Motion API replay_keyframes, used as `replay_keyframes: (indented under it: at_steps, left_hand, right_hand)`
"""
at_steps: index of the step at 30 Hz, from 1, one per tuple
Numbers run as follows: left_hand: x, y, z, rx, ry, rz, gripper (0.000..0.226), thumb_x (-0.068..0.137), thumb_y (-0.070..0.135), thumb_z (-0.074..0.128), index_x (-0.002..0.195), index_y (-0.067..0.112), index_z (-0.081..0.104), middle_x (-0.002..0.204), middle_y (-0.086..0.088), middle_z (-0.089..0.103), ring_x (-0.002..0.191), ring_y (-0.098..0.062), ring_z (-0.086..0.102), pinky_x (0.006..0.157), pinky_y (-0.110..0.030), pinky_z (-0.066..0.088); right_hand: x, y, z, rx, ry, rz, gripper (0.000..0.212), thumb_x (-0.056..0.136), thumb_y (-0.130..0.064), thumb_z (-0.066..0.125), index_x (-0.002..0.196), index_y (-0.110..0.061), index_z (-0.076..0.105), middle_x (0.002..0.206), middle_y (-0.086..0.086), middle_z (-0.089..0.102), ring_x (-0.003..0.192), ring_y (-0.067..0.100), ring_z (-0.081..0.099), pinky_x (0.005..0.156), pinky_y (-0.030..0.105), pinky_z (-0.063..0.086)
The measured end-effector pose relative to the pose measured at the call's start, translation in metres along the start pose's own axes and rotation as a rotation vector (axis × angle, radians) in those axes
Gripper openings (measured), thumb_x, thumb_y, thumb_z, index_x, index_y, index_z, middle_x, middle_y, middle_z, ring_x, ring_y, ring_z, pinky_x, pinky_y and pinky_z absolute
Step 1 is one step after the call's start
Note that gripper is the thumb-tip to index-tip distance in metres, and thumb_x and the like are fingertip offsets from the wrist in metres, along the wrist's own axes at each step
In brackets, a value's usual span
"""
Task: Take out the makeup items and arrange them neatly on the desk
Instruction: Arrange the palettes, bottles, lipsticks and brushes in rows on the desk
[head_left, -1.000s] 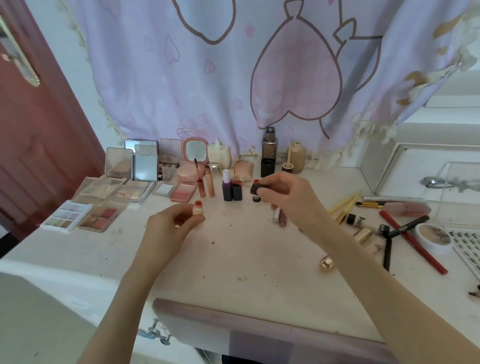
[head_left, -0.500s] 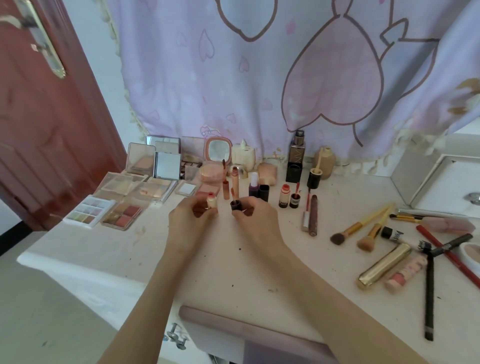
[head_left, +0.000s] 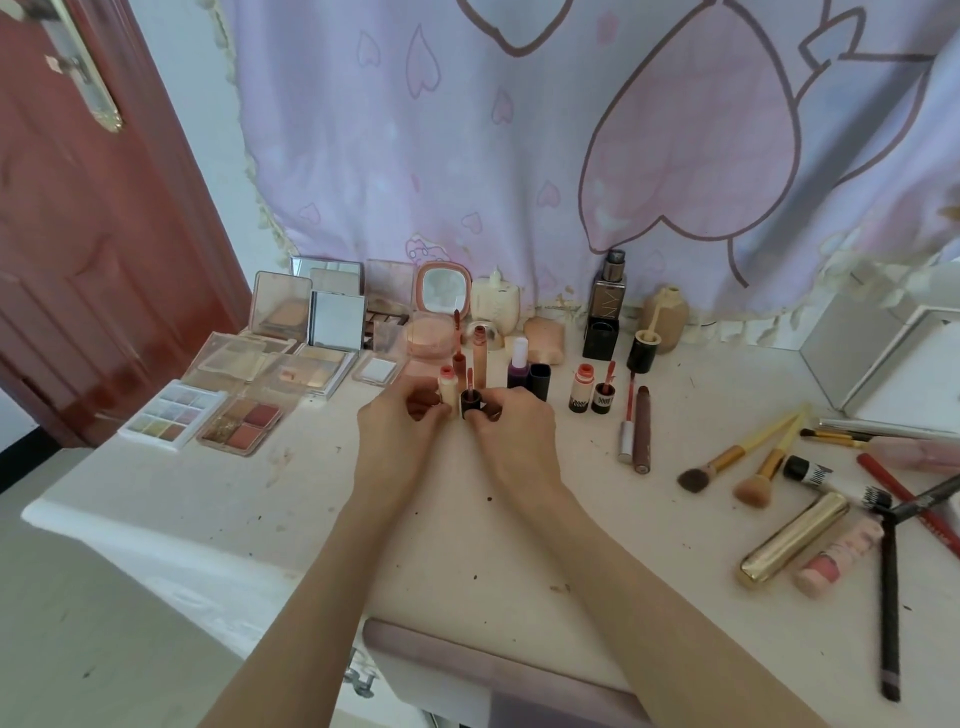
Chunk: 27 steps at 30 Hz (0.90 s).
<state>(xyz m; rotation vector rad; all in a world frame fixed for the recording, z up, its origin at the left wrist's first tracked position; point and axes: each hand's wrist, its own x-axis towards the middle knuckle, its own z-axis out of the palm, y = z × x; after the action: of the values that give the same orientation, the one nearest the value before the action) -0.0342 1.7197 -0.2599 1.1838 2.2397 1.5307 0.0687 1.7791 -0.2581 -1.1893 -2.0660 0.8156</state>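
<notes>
My left hand (head_left: 400, 431) holds a small cream lip-gloss tube (head_left: 447, 387) with a pink top, standing upright on the white desk (head_left: 260, 499). Right beside it, my right hand (head_left: 511, 434) pinches the tube's dark cap (head_left: 470, 402), which stands on the desk with its pink wand pointing up. Both stand in front of a row of upright lip tubes (head_left: 479, 358) and a purple bottle (head_left: 518, 366). Open eyeshadow palettes (head_left: 241, 428) and compacts lie at the left.
Brushes (head_left: 727, 460), a gold tube (head_left: 795, 538), pencils (head_left: 889, 597) and a pink tube lie scattered on the desk's right. A dark foundation bottle (head_left: 605, 312) and a round mirror compact (head_left: 441, 293) stand at the back by the curtain. A red door (head_left: 88, 249) is left.
Both hands moved forward and came together, setting the cream tube and its dark cap upright on the desk by the row of lip tubes. The view shifted to the left.
</notes>
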Motion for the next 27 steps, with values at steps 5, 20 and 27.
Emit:
replay_keyframes:
  at_steps: [5, 20, 27]
  left_hand:
    - [0.001, -0.001, 0.002, 0.050, 0.005, 0.013, 0.017, 0.077, 0.005, 0.065, 0.094, 0.009, 0.067, 0.081, 0.001, 0.066, 0.071, -0.002, 0.056, 0.063, 0.002, 0.037]
    - [-0.054, 0.022, 0.008, 0.122, -0.072, 0.216, 0.018, 0.090, 0.017, 0.056, 0.108, 0.018, 0.058, 0.099, 0.010, 0.059, 0.085, -0.003, 0.055, 0.076, -0.013, 0.040]
    - [-0.093, 0.057, 0.056, 0.355, -0.239, 0.400, 0.033, 0.093, 0.026, 0.049, 0.124, 0.017, 0.051, 0.124, 0.002, 0.051, 0.116, -0.012, 0.043, 0.095, -0.020, 0.032]
  right_hand:
    - [0.001, -0.001, 0.001, -0.042, 0.007, -0.001, 0.023, 0.090, -0.018, 0.056, 0.108, -0.010, 0.068, 0.101, 0.010, 0.061, 0.092, 0.023, 0.055, 0.071, 0.022, 0.031]
    - [-0.032, 0.019, -0.073, 0.002, -0.060, -0.108, 0.029, 0.092, -0.021, 0.056, 0.120, -0.015, 0.060, 0.113, -0.001, 0.063, 0.087, 0.005, 0.053, 0.086, 0.020, 0.043]
    - [-0.052, 0.063, -0.161, -0.143, -0.004, -0.136, 0.019, 0.092, -0.021, 0.054, 0.107, -0.019, 0.067, 0.099, -0.010, 0.063, 0.083, 0.000, 0.053, 0.070, 0.003, 0.037]
